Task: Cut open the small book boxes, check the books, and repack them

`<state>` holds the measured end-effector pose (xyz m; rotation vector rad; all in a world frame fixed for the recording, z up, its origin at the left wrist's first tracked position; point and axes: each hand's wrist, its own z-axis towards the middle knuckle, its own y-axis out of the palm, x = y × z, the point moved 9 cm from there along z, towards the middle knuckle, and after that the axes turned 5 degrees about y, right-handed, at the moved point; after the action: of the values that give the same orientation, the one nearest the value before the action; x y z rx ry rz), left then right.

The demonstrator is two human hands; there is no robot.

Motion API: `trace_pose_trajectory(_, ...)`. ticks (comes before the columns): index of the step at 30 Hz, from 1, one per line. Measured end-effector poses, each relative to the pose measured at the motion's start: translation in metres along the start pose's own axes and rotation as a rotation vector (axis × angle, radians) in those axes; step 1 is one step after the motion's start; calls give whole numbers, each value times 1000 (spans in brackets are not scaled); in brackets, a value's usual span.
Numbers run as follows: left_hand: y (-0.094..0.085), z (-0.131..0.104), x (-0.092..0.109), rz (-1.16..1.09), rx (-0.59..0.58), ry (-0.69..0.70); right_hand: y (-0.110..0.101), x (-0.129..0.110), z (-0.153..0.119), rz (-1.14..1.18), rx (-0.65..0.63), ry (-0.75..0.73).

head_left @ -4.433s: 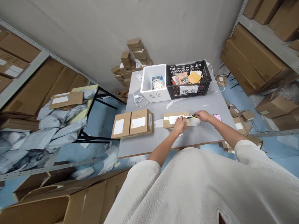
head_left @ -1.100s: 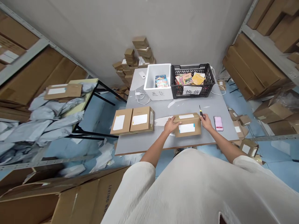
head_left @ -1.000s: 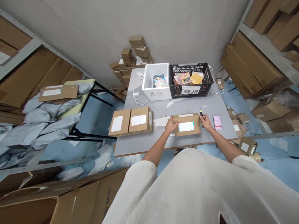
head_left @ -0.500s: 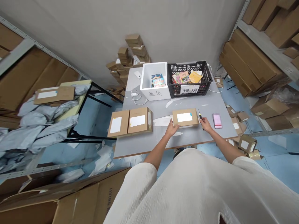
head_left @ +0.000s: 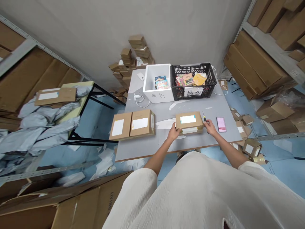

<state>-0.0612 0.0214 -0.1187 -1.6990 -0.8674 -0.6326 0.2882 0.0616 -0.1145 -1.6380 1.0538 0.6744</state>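
Note:
A small cardboard box [head_left: 178, 117] with a white label on top sits on the grey table before me. Its near side, bearing another white strip, faces me. My left hand [head_left: 173, 132] grips the box's left near corner, thumb toward the front and fingers along the side. At the box's right end, my right hand [head_left: 210, 127] is closed around a slim black-and-yellow utility knife [head_left: 204, 119], its thin tip pointing away from me. Right of that hand lies a pink-screened phone [head_left: 221, 124]. Two larger labelled cardboard boxes [head_left: 143, 114] stand side by side on the left.
Behind the box stand a white foam bin [head_left: 158, 96] and a black crate [head_left: 176, 92], both holding booklets. A white cable [head_left: 143, 101] lies near the bin. Grey parcels [head_left: 45, 127] cover a side table at left. Cartons fill shelves on both sides.
The small box has tipped so that more of its near side and the white strip there shows. My left hand has shifted slightly with it; the right still holds the knife.

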Motion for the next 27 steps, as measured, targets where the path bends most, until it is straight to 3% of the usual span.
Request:
trace_pose_trajectory(6,-27,4,3,27,146,-66,-3,-8,7,141,32,38)
trace_pose_trajectory(10,-34,9,13,-10,264,-6,3,-16,15,207,37,48)
trace_pose_trajectory(15,-20,7,37,136,204,217,2,-30,30,290,23,15)
trace_pose_trajectory(20,-1,2,56,389,111,335,-10,-53,36,84,33,-80)
trace_pose_trajectory(23,10,3,63,414,74,388,-8,-80,38,-55,-44,-172)
trace_pose_trajectory(27,16,4,65,349,76,423,10,-128,40,-282,-175,-347)
